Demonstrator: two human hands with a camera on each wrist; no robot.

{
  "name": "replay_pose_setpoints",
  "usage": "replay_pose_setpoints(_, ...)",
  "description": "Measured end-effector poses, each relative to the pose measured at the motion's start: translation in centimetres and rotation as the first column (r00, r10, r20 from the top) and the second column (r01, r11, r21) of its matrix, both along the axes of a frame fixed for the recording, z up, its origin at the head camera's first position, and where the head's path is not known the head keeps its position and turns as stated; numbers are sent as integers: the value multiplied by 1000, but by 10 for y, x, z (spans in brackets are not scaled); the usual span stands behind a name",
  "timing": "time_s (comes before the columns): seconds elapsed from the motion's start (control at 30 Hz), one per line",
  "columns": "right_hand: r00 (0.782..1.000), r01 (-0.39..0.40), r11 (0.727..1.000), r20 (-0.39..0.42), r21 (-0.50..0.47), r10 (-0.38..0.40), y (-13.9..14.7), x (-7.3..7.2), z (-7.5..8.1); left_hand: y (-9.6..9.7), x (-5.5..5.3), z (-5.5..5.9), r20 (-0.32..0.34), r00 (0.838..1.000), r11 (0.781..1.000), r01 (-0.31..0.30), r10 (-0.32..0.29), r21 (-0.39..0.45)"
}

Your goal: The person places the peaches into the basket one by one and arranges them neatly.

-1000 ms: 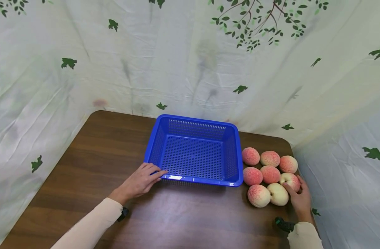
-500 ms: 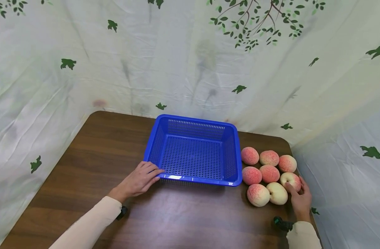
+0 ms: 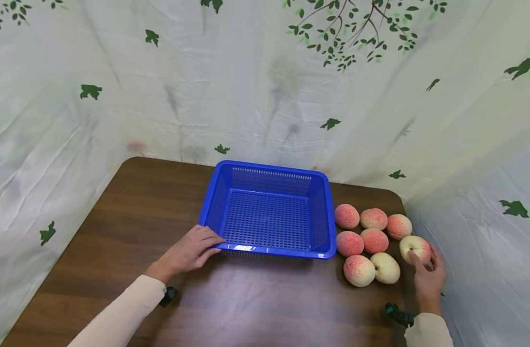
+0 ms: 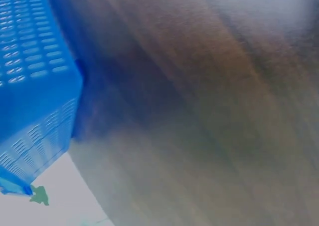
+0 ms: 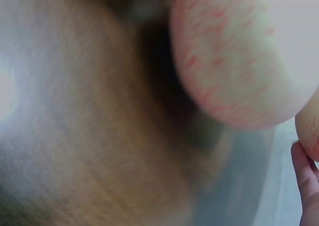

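Note:
A blue perforated plastic basket [image 3: 271, 251] sits on the brown wooden table, with nothing inside it. At its near left corner my left hand [image 3: 186, 251] holds the rim, fingers over the edge and thumb below. My right hand [image 3: 430, 280] grips a pale peach with a red blush [image 3: 414, 247] at the table's right side. Several other peaches [image 3: 375, 240] lie in a group between the basket and that hand. In the right wrist view a large peach [image 5: 239, 61] fills the top, and the held peach [image 5: 310, 128] shows at the right edge. The left wrist view shows no fingers.
The wooden table [image 3: 247, 303] ends just right of the peaches. White cloth [image 3: 247, 96] printed with leaves hangs behind it and along both sides. In the left wrist view, part of the basket [image 4: 40, 101] stands close by at the left.
My right hand has moved slightly right, pulling its peach away from the group. My left hand stays at the basket's corner. The camera view has shifted a little.

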State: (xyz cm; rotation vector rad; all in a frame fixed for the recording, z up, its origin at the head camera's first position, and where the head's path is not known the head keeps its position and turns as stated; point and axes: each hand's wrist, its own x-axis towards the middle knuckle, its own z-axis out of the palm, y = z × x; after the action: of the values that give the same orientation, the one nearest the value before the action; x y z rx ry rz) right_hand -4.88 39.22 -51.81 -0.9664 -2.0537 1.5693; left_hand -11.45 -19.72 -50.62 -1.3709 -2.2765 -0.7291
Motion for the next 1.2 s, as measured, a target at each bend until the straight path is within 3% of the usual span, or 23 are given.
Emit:
replay_pose_setpoints(0.1, 998, 20, 999, -60, -38, -23, -5, -1, 11, 0, -2, 5, -17, 999, 999, 32, -32, -10)
replay_pose_setpoints(0.23, 997, 13, 998, -80, -68, -18, -15, -6, 25, 1, -3, 13, 11, 999, 994, 53, -53, -91)
replay_pose_setpoints(0.5, 986, -81, 991, -152, -110, 64, -39, -23, 49, 2, -2, 28, 117, 993, 967, 46, -17, -251)
replay_pose_setpoints(0.6, 971, -124, 986, -219, -112, 98, -52, -31, 54, -1, -1, 32, 140, 990, 966, 44, -8, -254)
replay_pose_setpoints(0.73, 943, -187, 975, -300, -119, 144, -71, -44, 59, -3, -1, 33, 124, 992, 974, 54, -27, -218)
replay_pose_setpoints(0.93, 922, -295, 950, -291, -98, 256, -97, -63, 63, -3, 0, 35, 124, 992, 968, 41, -10, -249)
replay_pose_setpoints(1.2, 862, -415, 904, -360, -101, 356, -135, -85, 72, -2, 0, 41, 231, 972, 948, 22, 54, -316)
